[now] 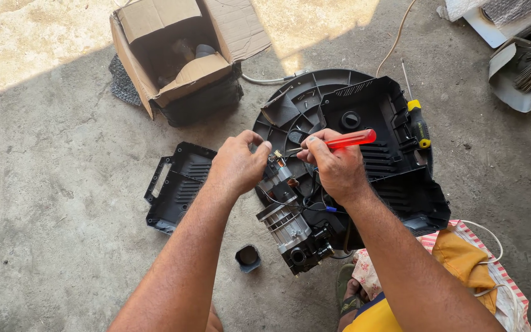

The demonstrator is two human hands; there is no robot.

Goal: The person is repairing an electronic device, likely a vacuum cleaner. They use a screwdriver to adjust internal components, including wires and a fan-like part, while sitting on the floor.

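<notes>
Both bare forearms reach forward and converge, the left hand (pixel 238 165) curled knuckles-up with thumb and fingertips pinched together just beside the right hand (pixel 336 167), which is closed in a fist-like grip (thumb laid along the top), wrists nearly level and slightly apart.

1. Hidden behind the left hand (pixel 239 165) and right hand (pixel 336 167): the screwdriver (pixel 339 141) tip and the motor (pixel 290 224) top.
2. Covered by the black housing (pixel 379 154): much of the round fan guard (pixel 302 101).
3. Too dark to tell: contents of the cardboard box (pixel 179 55).
4. Cut off at the top right edge: grey metal parts (pixel 517 55).
5. Cut off at the bottom edge: both forearms, the sandalled foot (pixel 350 294).
</notes>
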